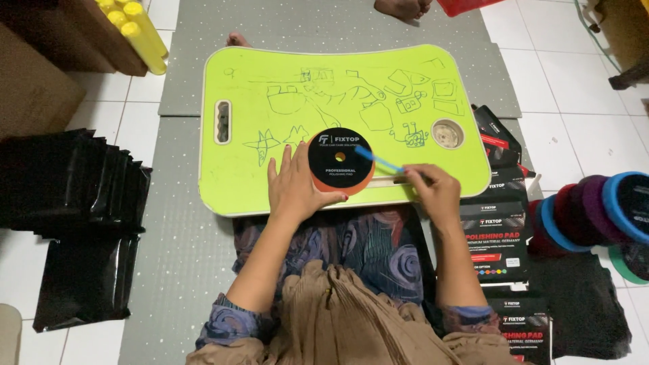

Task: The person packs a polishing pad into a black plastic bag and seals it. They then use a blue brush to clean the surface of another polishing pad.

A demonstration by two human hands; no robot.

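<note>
A round orange foam pad with a black printed face [340, 160] lies on the near part of a lime-green lap table [270, 74] covered in pen scribbles. My left hand [294, 186] rests flat against the pad's left edge and holds it steady. My right hand [433, 189] grips a thin light-blue stick [380, 161] whose far tip touches the pad's right side near its centre hole.
Black printed packaging sleeves [497, 233] lie to my right, beside a row of coloured round foam pads [595, 209]. A stack of black bags [74, 189] sits at left. Yellow foam cylinders [138, 30] stand at upper left. Another person's foot [403, 7] shows at the top.
</note>
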